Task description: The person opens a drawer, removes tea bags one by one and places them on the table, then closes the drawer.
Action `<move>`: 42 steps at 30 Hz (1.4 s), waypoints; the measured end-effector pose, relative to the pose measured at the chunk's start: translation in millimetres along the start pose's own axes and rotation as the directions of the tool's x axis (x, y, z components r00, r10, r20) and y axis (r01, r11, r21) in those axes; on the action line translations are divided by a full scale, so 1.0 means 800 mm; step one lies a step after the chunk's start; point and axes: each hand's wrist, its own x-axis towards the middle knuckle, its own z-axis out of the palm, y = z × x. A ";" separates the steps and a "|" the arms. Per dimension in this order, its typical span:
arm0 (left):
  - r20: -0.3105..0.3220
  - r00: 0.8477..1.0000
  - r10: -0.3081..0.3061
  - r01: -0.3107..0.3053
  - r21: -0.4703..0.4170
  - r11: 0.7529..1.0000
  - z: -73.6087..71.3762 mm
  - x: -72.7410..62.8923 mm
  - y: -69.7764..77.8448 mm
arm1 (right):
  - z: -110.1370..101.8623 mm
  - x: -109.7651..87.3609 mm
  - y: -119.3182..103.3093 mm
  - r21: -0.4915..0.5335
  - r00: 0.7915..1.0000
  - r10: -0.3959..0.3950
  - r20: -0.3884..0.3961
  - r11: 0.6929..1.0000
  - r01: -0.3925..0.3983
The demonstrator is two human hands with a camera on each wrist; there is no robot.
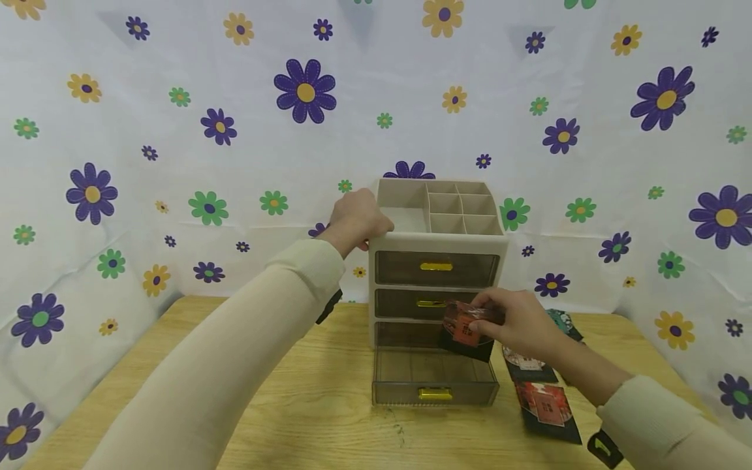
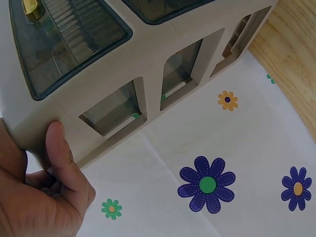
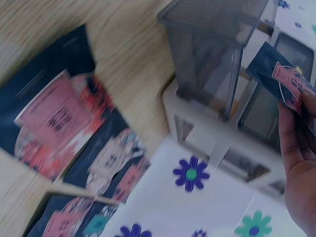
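A beige desktop drawer organizer [image 1: 437, 243] stands on the table, its lowest drawer [image 1: 435, 394] pulled out and the drawers above it closed. My left hand [image 1: 360, 219] grips the organizer's upper left edge, the thumb lying against the side wall in the left wrist view. Between the thumb and fingers of my right hand [image 1: 525, 324] is a dark packet [image 1: 467, 333] with a red label, held in front of the organizer above the open drawer. No contents show through the drawer's smoky clear walls.
On the table right of the organizer lie several similar packets, one with a red label [image 1: 548, 408] nearest the front and a teal one [image 1: 564, 321] farther back. A flower-printed cloth [image 1: 235, 156] hangs behind. The organizer's top has open compartments [image 1: 446, 224].
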 end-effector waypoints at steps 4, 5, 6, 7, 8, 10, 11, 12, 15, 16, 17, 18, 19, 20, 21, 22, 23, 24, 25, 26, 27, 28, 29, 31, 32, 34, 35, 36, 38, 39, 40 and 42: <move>0.000 1.000 -0.001 0.001 0.000 1.000 0.001 0.000 0.001 | -0.022 -0.015 0.016 -0.010 0.999 0.014 -0.052 1.000 -0.015; 0.001 1.000 0.000 0.000 -0.002 1.000 0.001 0.000 0.002 | -0.028 -0.019 0.020 -0.019 0.998 0.012 -0.064 1.000 -0.013; 0.001 1.000 0.000 0.000 -0.004 1.000 0.001 0.000 0.002 | -0.035 -0.023 0.025 -0.030 0.997 0.011 -0.071 0.999 -0.013; 0.001 1.000 0.001 -0.001 -0.005 1.000 0.001 0.000 0.002 | -0.041 -0.027 0.030 -0.050 0.997 0.006 -0.078 0.999 -0.009; 0.001 1.000 0.001 -0.001 -0.004 1.000 0.001 0.000 0.002 | -0.047 -0.031 0.035 -0.066 0.997 0.003 -0.080 0.998 -0.009; -0.002 1.000 0.001 -0.001 -0.001 1.000 0.001 0.001 0.002 | -0.058 -0.040 0.045 -0.089 0.998 0.010 -0.065 0.996 -0.016; -0.003 1.000 0.000 0.000 0.000 1.000 0.001 0.001 0.002 | -0.063 -0.044 0.051 -0.100 0.998 0.019 -0.054 0.995 -0.024; -0.005 1.000 -0.001 0.001 0.001 1.000 0.001 0.002 0.001 | -0.068 -0.049 0.056 -0.098 0.999 0.042 -0.032 0.994 -0.045; -0.008 1.000 -0.003 0.003 0.001 1.000 0.002 0.003 0.001 | -0.079 -0.065 0.072 -0.095 0.993 0.113 0.042 0.990 -0.108; -0.007 1.000 -0.002 0.002 -0.002 1.000 0.002 0.003 0.001 | -0.082 -0.071 0.077 -0.091 0.988 0.142 0.067 0.987 -0.136; -0.005 1.000 -0.001 0.001 -0.005 1.000 0.003 0.003 0.001 | -0.085 -0.077 0.083 -0.087 0.982 0.168 0.088 0.983 -0.160; -0.004 1.000 -0.001 0.001 -0.008 1.000 0.003 0.003 0.001 | -0.089 -0.083 0.087 -0.077 0.973 0.200 0.111 0.978 -0.192; -0.002 1.000 0.000 0.000 -0.009 1.000 0.003 0.004 0.001 | -0.092 -0.089 0.093 -0.078 0.967 0.216 0.131 0.975 -0.208; 0.000 1.000 0.000 0.000 -0.010 1.000 0.004 0.004 0.001 | -0.095 -0.095 0.098 -0.071 0.959 0.239 0.155 0.970 -0.231; 0.001 1.000 -0.001 0.001 -0.012 1.000 0.004 0.004 0.001 | -0.098 -0.101 0.103 -0.065 0.949 0.261 0.177 0.965 -0.253; 0.001 1.000 -0.003 0.003 -0.013 1.000 0.004 0.005 0.001 | -0.102 -0.106 0.108 -0.057 0.937 0.286 0.199 0.958 -0.280; 0.002 1.000 -0.005 0.005 -0.011 1.000 0.005 0.005 0.000 | -0.104 -0.110 0.114 -0.049 0.926 0.304 0.225 0.952 -0.301; 0.001 1.000 -0.008 0.008 -0.010 1.000 0.005 0.005 0.000 | -0.107 -0.114 0.120 -0.039 0.912 0.320 0.258 0.946 -0.321; 0.000 1.000 -0.011 0.011 -0.007 1.000 0.004 0.005 0.000 | -0.109 -0.118 0.127 -0.029 0.901 0.324 0.289 0.944 -0.330; -0.002 1.000 -0.014 0.014 -0.005 1.000 0.004 0.006 0.000 | -0.111 -0.122 0.133 -0.016 0.888 0.334 0.317 0.938 -0.347; -0.004 1.000 -0.016 0.016 -0.003 1.000 0.004 0.006 -0.001 | -0.112 -0.126 0.139 -0.006 0.872 0.348 0.344 0.930 -0.368; -0.005 1.000 -0.018 0.018 0.000 1.000 0.004 0.006 -0.001 | -0.112 -0.129 0.145 0.019 0.856 0.357 0.374 0.920 -0.392; -0.004 1.000 -0.018 0.018 0.003 1.000 0.004 0.006 -0.002 | -0.111 -0.133 0.152 0.035 0.844 0.359 0.399 0.913 -0.405; -0.004 1.000 -0.015 0.015 0.005 1.000 0.005 0.007 -0.002 | -0.108 -0.141 0.162 0.056 0.817 0.370 0.443 0.898 -0.437; -0.004 1.000 -0.013 0.013 0.006 1.000 0.005 0.007 -0.002 | -0.106 -0.144 0.167 0.058 0.806 0.373 0.459 0.893 -0.446; -0.002 1.000 -0.012 0.012 0.005 1.000 0.005 0.007 -0.003 | -0.099 -0.151 0.174 0.049 0.792 0.373 0.484 0.892 -0.450; -0.002 1.000 -0.011 0.011 0.004 1.000 0.006 0.007 -0.003 | -0.095 -0.154 0.176 0.019 0.791 0.373 0.485 0.899 -0.437; -0.003 1.000 -0.011 0.011 0.005 1.000 0.006 0.007 -0.003 | -0.090 -0.155 0.178 -0.019 0.794 0.372 0.481 0.910 -0.415; -0.004 1.000 -0.010 0.010 0.004 1.000 0.006 0.006 -0.002 | -0.082 -0.157 0.179 -0.110 0.815 0.366 0.450 0.928 -0.356; -0.005 1.000 -0.008 0.008 0.005 1.000 0.006 0.006 -0.002 | -0.078 -0.157 0.179 -0.156 0.822 0.373 0.431 0.928 -0.339; -0.007 1.000 -0.006 0.006 0.008 1.000 0.005 0.006 -0.002 | -0.074 -0.157 0.178 -0.202 0.830 0.378 0.411 0.925 -0.321; -0.009 1.000 -0.002 0.002 0.012 1.000 0.005 0.006 -0.002 | -0.069 -0.156 0.177 -0.269 0.845 0.379 0.378 0.918 -0.292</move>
